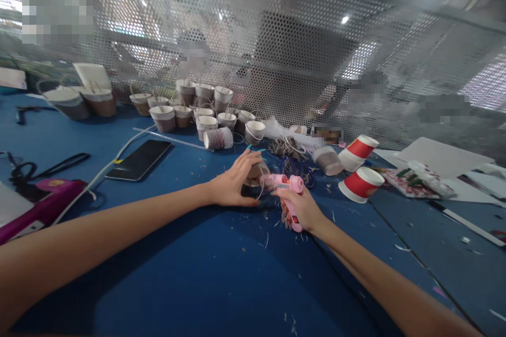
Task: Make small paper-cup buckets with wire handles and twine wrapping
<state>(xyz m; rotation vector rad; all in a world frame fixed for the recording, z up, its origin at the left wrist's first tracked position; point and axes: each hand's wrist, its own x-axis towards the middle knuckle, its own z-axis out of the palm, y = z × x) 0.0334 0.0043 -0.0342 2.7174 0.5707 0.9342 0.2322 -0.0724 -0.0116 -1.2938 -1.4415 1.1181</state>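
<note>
My left hand (233, 184) curls round a small brown-wrapped paper cup (256, 172) lying on the blue table (190, 263), fingers wrapped over its side. My right hand (302, 209) grips a pink glue gun (286, 189) by its handle, the nozzle pointing left at the cup. The two hands almost touch. What lies under the cup is hidden by the hands.
Several wrapped cups (205, 110) with thin handles crowd the back by a perforated metal screen (276, 47). Red paper cups (359, 168) lie to the right. A black phone (139, 159) and a white cable (103, 171) lie left, near a magenta tool (43, 205). White sheets (438, 160) sit far right.
</note>
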